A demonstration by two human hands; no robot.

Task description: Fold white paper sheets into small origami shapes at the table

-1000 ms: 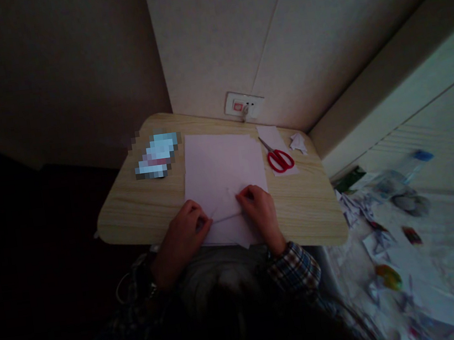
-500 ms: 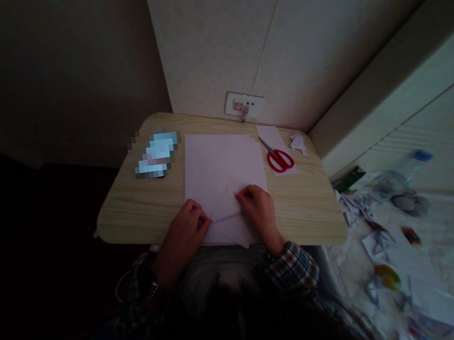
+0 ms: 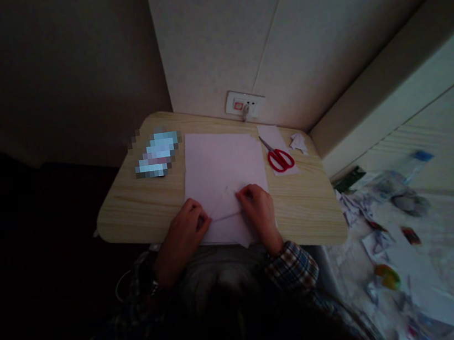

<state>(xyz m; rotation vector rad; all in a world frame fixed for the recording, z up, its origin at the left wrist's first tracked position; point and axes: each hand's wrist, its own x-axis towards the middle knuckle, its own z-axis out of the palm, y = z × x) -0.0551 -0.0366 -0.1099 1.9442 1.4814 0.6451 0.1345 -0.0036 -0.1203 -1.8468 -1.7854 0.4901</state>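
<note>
A sheet of white paper (image 3: 224, 162) lies on the small wooden table, in front of me. Over its near part is a smaller folded piece of paper (image 3: 229, 229), with a crease or edge running between my hands and one corner poking toward me. My left hand (image 3: 187, 228) pinches this piece at its left side, thumb and fingers together. On the right side, my right hand (image 3: 258, 210) pinches it too, fingers curled. White on white, the outline of the piece is hard to make out. Red-handled scissors (image 3: 279, 158) rest to the right of the sheet.
A lit phone (image 3: 158, 155), blurred out, lies on the table (image 3: 140, 209) at left. Under the scissors is a paper strip (image 3: 269, 131), beside a crumpled paper scrap (image 3: 298, 143). A wall socket (image 3: 244, 103) sits behind. Papers and bags litter the white surface (image 3: 449, 241) at right.
</note>
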